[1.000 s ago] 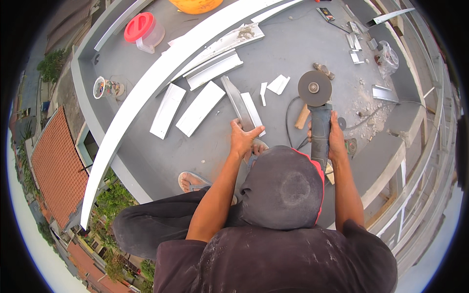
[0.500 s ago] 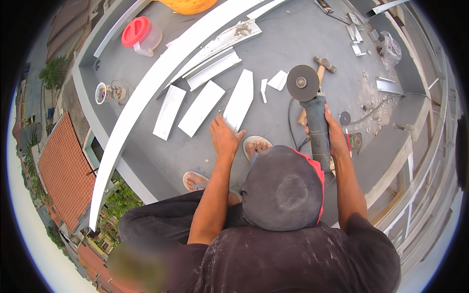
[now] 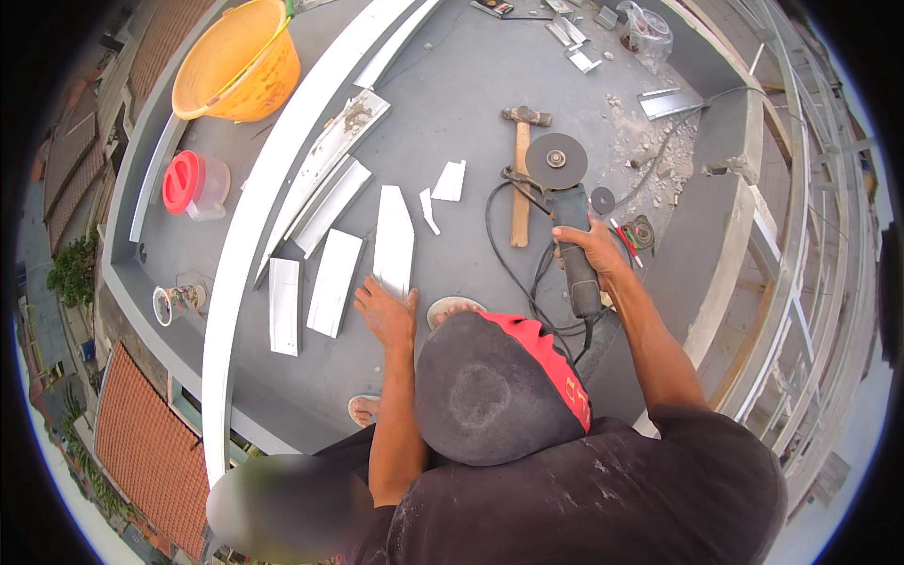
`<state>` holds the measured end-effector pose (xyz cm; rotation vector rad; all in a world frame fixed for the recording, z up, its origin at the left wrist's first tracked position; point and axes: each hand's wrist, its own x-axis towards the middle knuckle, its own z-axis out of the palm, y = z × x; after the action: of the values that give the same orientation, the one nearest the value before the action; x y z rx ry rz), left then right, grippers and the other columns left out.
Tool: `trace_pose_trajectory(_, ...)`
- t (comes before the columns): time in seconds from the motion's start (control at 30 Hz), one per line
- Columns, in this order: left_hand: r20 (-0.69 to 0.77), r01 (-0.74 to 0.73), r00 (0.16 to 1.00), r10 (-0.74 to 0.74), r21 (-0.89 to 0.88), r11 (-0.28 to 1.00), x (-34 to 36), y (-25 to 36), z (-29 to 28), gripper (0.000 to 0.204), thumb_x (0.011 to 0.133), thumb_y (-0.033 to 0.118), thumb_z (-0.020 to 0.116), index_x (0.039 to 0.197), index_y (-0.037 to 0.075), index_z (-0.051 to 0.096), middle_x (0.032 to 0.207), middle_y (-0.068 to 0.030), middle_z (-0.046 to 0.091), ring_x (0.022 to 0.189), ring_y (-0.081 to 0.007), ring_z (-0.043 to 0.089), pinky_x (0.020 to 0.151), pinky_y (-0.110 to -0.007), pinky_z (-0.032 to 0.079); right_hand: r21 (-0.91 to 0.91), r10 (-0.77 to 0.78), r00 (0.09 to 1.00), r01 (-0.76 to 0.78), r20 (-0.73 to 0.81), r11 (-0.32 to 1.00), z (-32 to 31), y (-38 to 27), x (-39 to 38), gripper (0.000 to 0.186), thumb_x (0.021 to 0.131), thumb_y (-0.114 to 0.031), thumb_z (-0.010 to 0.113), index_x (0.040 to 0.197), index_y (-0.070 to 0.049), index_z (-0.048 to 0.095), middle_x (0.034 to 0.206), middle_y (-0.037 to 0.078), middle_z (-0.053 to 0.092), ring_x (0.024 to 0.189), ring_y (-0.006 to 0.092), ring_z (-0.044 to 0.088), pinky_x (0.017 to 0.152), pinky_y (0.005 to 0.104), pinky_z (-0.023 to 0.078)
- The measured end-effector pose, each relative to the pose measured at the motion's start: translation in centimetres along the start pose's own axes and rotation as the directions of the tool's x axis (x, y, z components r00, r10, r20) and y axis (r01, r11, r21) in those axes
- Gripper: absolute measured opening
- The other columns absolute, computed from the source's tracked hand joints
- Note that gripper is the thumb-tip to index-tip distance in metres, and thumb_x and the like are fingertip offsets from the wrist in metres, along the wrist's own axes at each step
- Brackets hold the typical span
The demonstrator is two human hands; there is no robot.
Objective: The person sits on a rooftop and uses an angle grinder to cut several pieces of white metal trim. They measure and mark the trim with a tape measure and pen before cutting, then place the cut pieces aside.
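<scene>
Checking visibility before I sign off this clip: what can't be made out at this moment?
In the head view:
Right hand: some fingertips are hidden behind the angle grinder.
Sandalled foot just ahead of the dark cap: its heel is hidden by that cap.
Long white strip: far end cut off by the upper edge.
Lower-left patch: whatever lies there is blurred.
Clear plastic bag: contents too small to tell.

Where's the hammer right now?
Head view: the hammer lies on the grey floor, slightly right of centre, just left of the angle grinder in the right hand.
</scene>
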<state>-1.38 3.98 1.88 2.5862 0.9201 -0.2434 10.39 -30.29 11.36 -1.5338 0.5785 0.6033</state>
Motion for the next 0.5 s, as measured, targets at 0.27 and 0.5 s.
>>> trace_pose_trajectory(0.27, -0.133, -0.116, 0.984, 0.118, 0.017, 0.993, 2.1, 0.3, 1.6, 0.092, 0.077, 0.035, 0.099, 0.149, -0.001, 0.053, 0.13, -0.0226, 0.059, 0.124, -0.0439, 0.057, 0.101, -0.056, 0.051, 0.33, 0.056, 0.99, -0.01, -0.128, 0.944, -4.3, -1.7, 6.1, 0.05, 0.085, -0.026, 0.087, 0.12, -0.003, 0.06, 0.094, 0.011, 0.07, 0.075, 0.022, 0.072, 0.062, 0.0419, 0.061)
trace_pose_trajectory(0.5, -0.081, -0.144, 0.986, 0.144, 0.006, 0.99, 5.8, 2.6, 2.5, 0.092, 0.078, 0.039, 0.099, 0.146, -0.004, 0.053, 0.138, -0.0236, 0.06, 0.131, -0.0446, 0.057, 0.105, -0.055, 0.051, -0.301, -0.258, 0.772, 0.091, -0.581, 0.949, -9.0, -4.2, 19.9, 0.06, 0.072, -0.028, 0.094, 0.118, 0.005, 0.074, 0.099, 0.017, 0.076, 0.079, 0.0264, 0.074, 0.065, 0.0427, 0.061)
